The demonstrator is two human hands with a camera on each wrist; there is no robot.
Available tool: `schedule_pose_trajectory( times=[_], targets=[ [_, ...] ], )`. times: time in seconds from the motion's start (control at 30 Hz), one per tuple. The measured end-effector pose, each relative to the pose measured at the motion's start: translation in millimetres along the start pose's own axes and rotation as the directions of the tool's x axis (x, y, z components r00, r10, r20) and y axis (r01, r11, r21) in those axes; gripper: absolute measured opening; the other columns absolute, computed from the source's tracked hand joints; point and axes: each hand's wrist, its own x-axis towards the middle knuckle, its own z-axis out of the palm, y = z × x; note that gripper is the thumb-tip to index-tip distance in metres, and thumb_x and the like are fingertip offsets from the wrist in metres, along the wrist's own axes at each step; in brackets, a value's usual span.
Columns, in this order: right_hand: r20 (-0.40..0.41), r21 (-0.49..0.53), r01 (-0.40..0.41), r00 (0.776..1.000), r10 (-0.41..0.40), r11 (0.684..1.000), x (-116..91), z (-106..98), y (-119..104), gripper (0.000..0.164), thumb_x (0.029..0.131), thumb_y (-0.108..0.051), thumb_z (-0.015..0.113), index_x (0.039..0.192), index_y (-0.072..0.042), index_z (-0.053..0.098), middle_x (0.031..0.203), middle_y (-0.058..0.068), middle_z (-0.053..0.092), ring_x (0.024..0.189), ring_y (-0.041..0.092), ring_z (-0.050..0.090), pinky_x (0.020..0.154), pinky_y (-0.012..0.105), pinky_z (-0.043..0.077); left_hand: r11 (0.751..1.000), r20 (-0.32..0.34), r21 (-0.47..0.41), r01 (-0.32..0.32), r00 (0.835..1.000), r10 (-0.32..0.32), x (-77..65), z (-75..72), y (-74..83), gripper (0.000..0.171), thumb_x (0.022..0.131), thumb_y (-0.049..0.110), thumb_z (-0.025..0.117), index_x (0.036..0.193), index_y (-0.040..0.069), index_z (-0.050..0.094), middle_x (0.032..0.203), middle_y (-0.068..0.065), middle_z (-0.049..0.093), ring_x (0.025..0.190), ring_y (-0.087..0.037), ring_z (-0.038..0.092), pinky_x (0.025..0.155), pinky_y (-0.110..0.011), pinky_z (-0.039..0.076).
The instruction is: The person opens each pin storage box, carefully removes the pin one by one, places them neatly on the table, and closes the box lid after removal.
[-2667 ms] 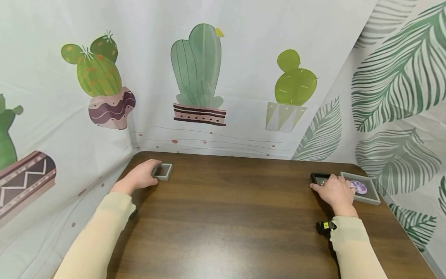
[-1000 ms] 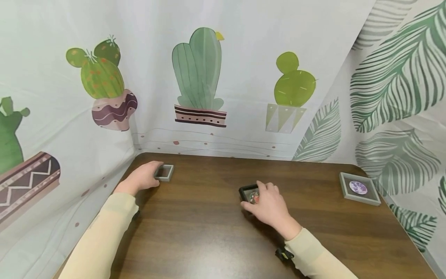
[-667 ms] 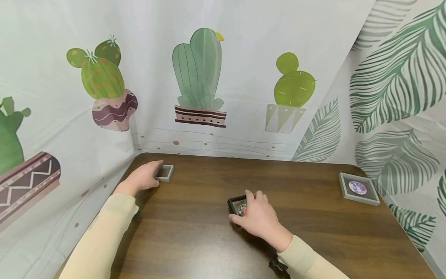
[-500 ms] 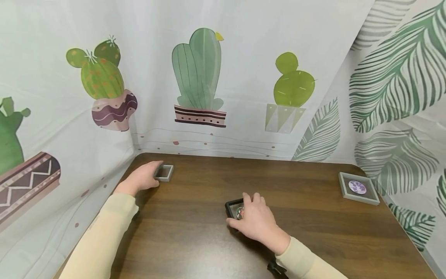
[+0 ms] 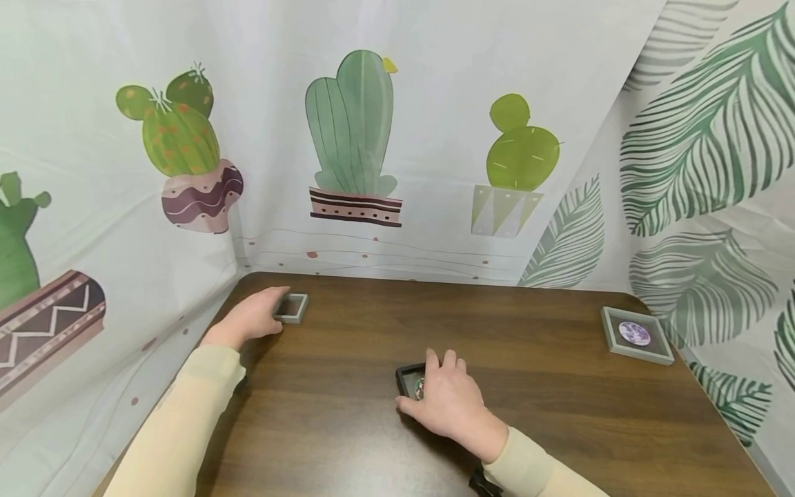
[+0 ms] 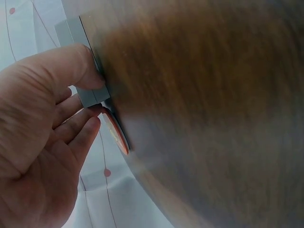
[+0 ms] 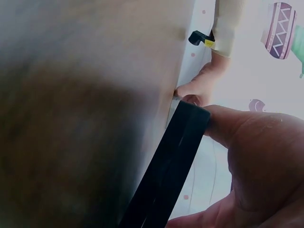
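Observation:
At the back left of the table, my left hand (image 5: 251, 317) grips a small grey display frame (image 5: 301, 310) by its left side. In the left wrist view the thumb lies on the frame's grey edge (image 6: 93, 98), with fingers behind it. A thin round disc with an orange rim (image 6: 115, 132) shows just past the fingertips there. My right hand (image 5: 450, 400) holds a black display frame (image 5: 401, 379) near the middle of the table, thumb at the near side and fingers over the far side. A round colourful medallion (image 5: 419, 388) shows inside it, partly hidden by the hand.
A larger grey display frame (image 5: 640, 357) with a purple and white disc (image 5: 635, 333) lies at the table's right edge. Cloth (image 5: 435, 138) printed with cacti and leaves hangs behind and beside the brown wooden table (image 5: 348, 386).
My right hand has brought the black frame from beside the larger grey frame leftward to mid-table, then slightly nearer me. The left hand has stayed at the small grey frame.

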Motion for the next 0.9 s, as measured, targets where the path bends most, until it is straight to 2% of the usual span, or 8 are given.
schedule_pose_trajectory(
  times=[0.2, 0.63, 0.8, 0.9],
  targets=[
    [0.01, -0.02, 0.001, 1.0, 0.0, 1.0, -0.5, 1.2, 0.3, 0.106, 0.079, -0.069, 0.087, 0.145, 0.008, 0.058, 0.117, 0.025, 0.056, 0.101, 0.038, 0.059, 0.065, 0.048, 0.059, 1.0, 0.004, 0.003, 0.009, 1.0, -0.009, -0.1, 0.5, -1.0, 0.088, 0.08, 0.003, 0.081, 0.159, -0.012, 0.046, 0.158, -0.037, 0.053, 0.144, -0.054, 0.053, 0.119, -0.065, 0.043],
    [0.047, -0.05, 0.012, 0.999, -0.01, 0.999, -1.7, 1.9, 0.3, 0.107, 0.077, -0.077, 0.087, 0.136, 0.009, 0.062, 0.117, 0.021, 0.052, 0.103, 0.037, 0.055, 0.059, 0.042, 0.056, 1.0, -0.023, 0.007, -0.009, 1.0, 0.009, -4.1, 1.1, 0.5, 0.089, 0.079, 0.001, 0.079, 0.16, -0.012, 0.045, 0.161, -0.036, 0.05, 0.15, -0.053, 0.048, 0.122, -0.065, 0.039],
    [0.053, -0.049, 0.023, 0.998, -0.02, 0.999, -1.9, 2.1, 1.1, 0.1, 0.076, -0.081, 0.086, 0.122, 0.005, 0.064, 0.112, 0.019, 0.05, 0.1, 0.036, 0.053, 0.056, 0.041, 0.054, 1.0, -0.039, 0.015, -0.017, 0.999, 0.017, -5.9, -1.2, 1.2, 0.095, 0.077, 0.002, 0.08, 0.162, -0.013, 0.04, 0.166, -0.035, 0.043, 0.155, -0.052, 0.04, 0.125, -0.065, 0.036],
    [0.082, -0.044, 0.038, 0.996, -0.034, 0.998, -1.0, 1.3, 3.4, 0.101, 0.078, -0.083, 0.083, 0.122, 0.005, 0.064, 0.113, 0.019, 0.05, 0.1, 0.037, 0.052, 0.057, 0.04, 0.054, 1.0, -0.059, 0.005, -0.029, 0.998, 0.029, -6.6, -4.4, 7.9, 0.101, 0.077, 0.005, 0.081, 0.166, -0.012, 0.035, 0.172, -0.033, 0.037, 0.16, -0.05, 0.032, 0.127, -0.064, 0.032]
  ],
)
